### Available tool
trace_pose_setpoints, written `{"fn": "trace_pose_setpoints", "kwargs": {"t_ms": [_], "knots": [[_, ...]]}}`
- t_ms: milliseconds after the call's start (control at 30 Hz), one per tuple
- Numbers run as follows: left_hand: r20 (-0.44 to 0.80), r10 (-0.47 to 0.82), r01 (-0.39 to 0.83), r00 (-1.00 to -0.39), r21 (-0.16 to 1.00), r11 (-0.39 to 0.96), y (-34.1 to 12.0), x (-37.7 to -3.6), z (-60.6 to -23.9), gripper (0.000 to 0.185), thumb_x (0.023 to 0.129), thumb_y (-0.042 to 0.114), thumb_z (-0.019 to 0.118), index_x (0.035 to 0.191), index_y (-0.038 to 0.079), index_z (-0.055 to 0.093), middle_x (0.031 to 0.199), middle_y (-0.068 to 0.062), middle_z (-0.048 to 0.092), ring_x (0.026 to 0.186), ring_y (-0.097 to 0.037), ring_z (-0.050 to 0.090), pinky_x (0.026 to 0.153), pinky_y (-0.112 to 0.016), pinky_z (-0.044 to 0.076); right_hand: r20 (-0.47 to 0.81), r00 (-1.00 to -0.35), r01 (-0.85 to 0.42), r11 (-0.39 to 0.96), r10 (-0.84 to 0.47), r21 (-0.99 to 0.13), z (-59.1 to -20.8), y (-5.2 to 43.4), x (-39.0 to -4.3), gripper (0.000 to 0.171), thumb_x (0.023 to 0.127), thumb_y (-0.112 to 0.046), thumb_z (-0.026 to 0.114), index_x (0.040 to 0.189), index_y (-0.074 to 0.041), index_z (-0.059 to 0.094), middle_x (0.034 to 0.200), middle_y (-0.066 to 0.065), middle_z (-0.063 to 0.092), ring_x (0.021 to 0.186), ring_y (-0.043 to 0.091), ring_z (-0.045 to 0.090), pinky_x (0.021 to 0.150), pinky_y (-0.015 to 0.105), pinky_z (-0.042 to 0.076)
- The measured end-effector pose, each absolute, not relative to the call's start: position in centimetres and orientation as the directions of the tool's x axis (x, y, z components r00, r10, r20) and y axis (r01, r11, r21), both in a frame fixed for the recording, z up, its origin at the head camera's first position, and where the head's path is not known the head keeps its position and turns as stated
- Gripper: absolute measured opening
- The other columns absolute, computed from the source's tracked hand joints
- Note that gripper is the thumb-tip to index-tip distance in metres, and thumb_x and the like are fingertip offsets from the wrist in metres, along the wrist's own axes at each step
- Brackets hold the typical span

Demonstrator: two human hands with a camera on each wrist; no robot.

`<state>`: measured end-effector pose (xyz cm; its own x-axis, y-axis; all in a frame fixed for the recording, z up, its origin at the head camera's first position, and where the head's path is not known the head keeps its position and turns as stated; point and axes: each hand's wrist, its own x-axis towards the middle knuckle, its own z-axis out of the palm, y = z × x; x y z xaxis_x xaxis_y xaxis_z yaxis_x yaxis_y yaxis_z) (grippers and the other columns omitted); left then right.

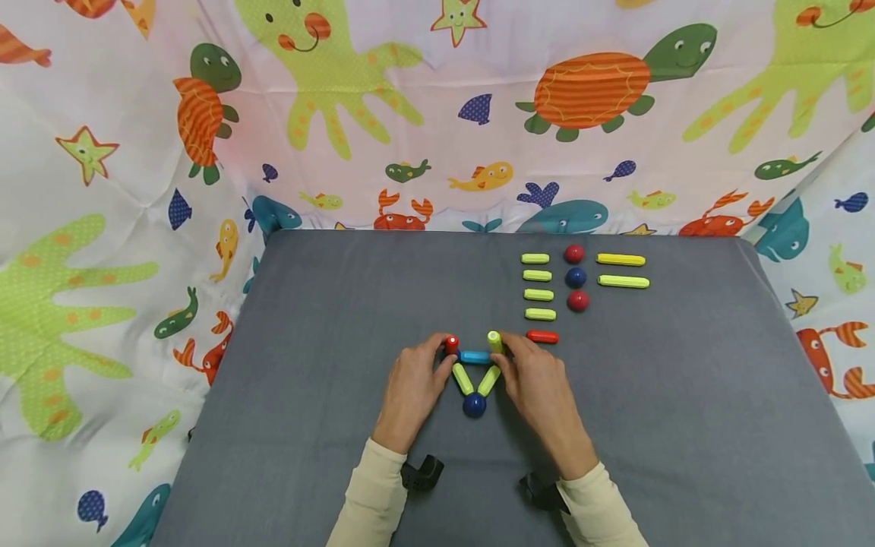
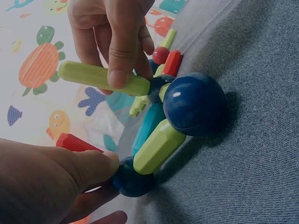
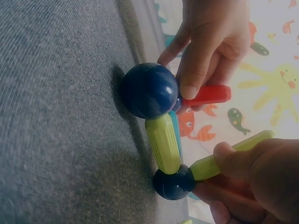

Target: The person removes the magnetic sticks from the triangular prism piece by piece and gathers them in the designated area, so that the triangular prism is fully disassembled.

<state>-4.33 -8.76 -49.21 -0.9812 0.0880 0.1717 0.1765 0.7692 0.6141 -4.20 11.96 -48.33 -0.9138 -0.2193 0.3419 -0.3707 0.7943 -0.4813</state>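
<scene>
A flat triangle of magnetic building pieces lies on the grey cloth. Two yellow-green sticks [image 1: 462,379] run from the near dark blue ball [image 1: 475,405] to two more blue balls, and a light blue stick [image 1: 475,357] joins those. My left hand [image 1: 410,391] pinches a red magnetic stick [image 3: 212,94] standing up from the left corner ball [image 2: 133,177], fingers close against that ball. At the right corner ball [image 3: 173,182], my right hand [image 1: 543,387] pinches an upright yellow-green magnetic stick [image 2: 93,77] between thumb and fingers. Its lower end meets the ball.
Beyond my right hand lie a loose red stick [image 1: 542,336] and a column of several short yellow-green sticks [image 1: 538,295]. Beside them are two red balls [image 1: 577,301], a blue ball [image 1: 576,277] and two longer yellowish sticks [image 1: 623,282]. A patterned curtain [image 1: 424,114] hangs behind the table.
</scene>
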Motion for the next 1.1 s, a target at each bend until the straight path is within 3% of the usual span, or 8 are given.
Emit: {"fn": "trace_pose_setpoints", "kwargs": {"t_ms": [167, 767, 1100], "knots": [[0.170, 0.079, 0.168, -0.982, 0.614, 0.771, -8.8, -4.2, -49.3, 0.022, 0.097, 0.018, 0.081, 0.118, 0.014, 0.075, 0.099, -0.006, 0.079, 0.065, -0.014, 0.065, 0.054, -0.028, 0.049, 0.345, -0.914, -0.372, 0.786, -0.215, -0.493, -48.3, 11.9, -4.1, 0.028, 0.096, -0.017, 0.081, 0.119, -0.004, 0.071, 0.102, 0.010, 0.074, 0.079, 0.025, 0.072, 0.071, 0.049, 0.062], [0.187, 0.081, 0.183, -0.979, 0.624, 0.759, -8.7, -4.2, -49.4, 0.024, 0.097, 0.019, 0.080, 0.120, 0.014, 0.075, 0.100, -0.008, 0.079, 0.058, -0.011, 0.056, 0.048, -0.025, 0.042, 0.405, -0.900, -0.371, 0.776, -0.164, -0.509, -48.7, 12.2, -4.2, 0.031, 0.094, -0.007, 0.081, 0.121, -0.002, 0.068, 0.100, 0.014, 0.074, 0.079, 0.029, 0.075, 0.069, 0.053, 0.061], [0.192, 0.098, 0.200, -0.977, 0.638, 0.744, -8.9, -4.0, -49.5, 0.024, 0.098, 0.018, 0.079, 0.121, 0.013, 0.074, 0.105, -0.009, 0.080, 0.053, -0.007, 0.052, 0.045, -0.023, 0.039, 0.474, -0.870, -0.395, 0.769, -0.137, -0.503, -46.8, 15.0, -5.1, 0.031, 0.095, 0.000, 0.077, 0.125, -0.001, 0.068, 0.108, 0.014, 0.071, 0.090, 0.031, 0.071, 0.080, 0.052, 0.060]]}}
